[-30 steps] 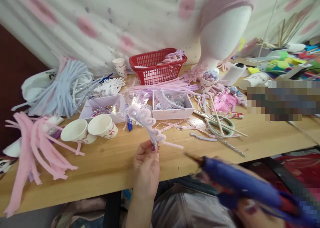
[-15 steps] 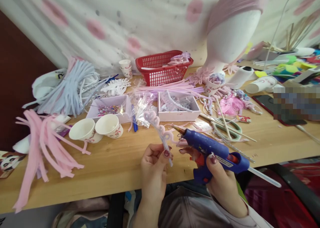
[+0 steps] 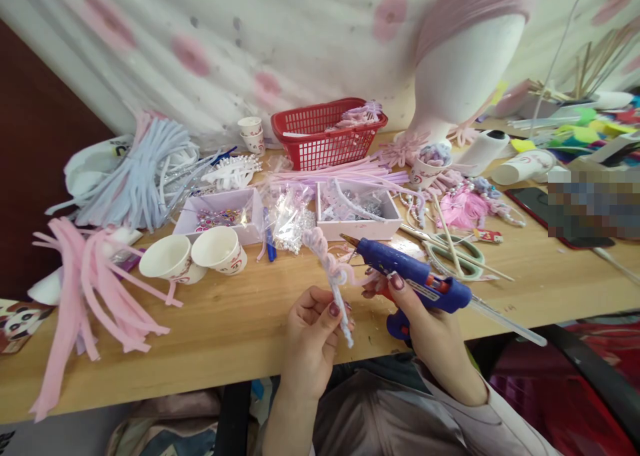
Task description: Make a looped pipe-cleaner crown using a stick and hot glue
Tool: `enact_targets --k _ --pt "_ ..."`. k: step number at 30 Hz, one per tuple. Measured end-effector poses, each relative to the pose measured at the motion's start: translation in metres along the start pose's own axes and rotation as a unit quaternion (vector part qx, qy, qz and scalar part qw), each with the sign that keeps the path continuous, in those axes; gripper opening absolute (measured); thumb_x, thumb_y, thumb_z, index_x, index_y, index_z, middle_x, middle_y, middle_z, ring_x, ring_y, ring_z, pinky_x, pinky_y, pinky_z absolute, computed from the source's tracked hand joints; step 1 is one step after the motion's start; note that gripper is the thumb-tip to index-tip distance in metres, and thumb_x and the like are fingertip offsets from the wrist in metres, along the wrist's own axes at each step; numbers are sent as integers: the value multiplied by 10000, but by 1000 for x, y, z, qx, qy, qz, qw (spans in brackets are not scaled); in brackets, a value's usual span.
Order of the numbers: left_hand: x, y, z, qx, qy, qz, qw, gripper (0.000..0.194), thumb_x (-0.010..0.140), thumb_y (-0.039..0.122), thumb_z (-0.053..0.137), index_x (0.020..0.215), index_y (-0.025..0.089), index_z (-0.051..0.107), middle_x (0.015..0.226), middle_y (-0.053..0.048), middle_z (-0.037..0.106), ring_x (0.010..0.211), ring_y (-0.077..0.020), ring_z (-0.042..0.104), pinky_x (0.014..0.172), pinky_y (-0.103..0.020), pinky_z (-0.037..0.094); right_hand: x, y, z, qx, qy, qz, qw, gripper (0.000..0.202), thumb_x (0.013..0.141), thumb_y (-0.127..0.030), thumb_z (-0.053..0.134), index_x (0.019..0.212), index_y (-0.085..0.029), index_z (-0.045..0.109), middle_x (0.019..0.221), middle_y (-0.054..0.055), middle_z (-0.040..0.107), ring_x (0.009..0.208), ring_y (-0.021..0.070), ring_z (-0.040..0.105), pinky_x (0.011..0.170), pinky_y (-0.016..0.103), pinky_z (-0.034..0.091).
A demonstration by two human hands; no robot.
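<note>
Between thumb and fingers, my left hand (image 3: pixel 313 336) pinches a pale lilac stem with pink loops along it, a curled pipe cleaner piece (image 3: pixel 334 273) held above the table's front part. My right hand (image 3: pixel 425 336) is closed around a blue hot glue gun (image 3: pixel 400 263). The gun's metal nozzle points up and left, just right of the pink loops and apart from them. A clear glue stick (image 3: pixel 510 323) sticks out of its back end. A pink strand runs from the loops toward my right fingertips; whether they grip it I cannot tell.
Two paper cups (image 3: pixel 217 249) and pink pipe cleaners (image 3: pixel 90 283) lie to the left. Behind are lilac boxes (image 3: pixel 357 228) of beads and a red basket (image 3: pixel 330 151). Green-handled scissors (image 3: pixel 457 256), a phone (image 3: pixel 545 219) and a white mannequin head (image 3: pixel 465 69) are to the right.
The glue gun in my right hand has moved left and slightly up, its nozzle now nearer the looped piece. My left hand has shifted slightly right and turned the piece.
</note>
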State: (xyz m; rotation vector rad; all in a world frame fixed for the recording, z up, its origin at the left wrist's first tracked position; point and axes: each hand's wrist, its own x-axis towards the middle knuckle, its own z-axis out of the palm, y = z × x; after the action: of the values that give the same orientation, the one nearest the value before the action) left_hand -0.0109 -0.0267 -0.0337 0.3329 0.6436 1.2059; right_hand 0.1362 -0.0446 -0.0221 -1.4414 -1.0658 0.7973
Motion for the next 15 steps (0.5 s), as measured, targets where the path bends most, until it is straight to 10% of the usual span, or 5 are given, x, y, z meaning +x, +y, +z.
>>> enact_targets --k 11,15 --pt "1 -2 -2 -31 -8 3 999 326 516 256 1000 675 182 726 596 17 732 483 -58 647 499 -112 505 -5 4 2 3 -27 83 996 543 781 -723 668 836 -192 771 862 89 792 824 273 744 734 351 608" --pt "2 -4 -3 -32 4 20 999 297 553 219 986 702 179 733 611 22 734 511 -56 646 517 -116 499 -13 8 -17 12 -26 15 1000 489 875 -642 613 743 -191 746 816 88 771 821 267 734 780 352 603"
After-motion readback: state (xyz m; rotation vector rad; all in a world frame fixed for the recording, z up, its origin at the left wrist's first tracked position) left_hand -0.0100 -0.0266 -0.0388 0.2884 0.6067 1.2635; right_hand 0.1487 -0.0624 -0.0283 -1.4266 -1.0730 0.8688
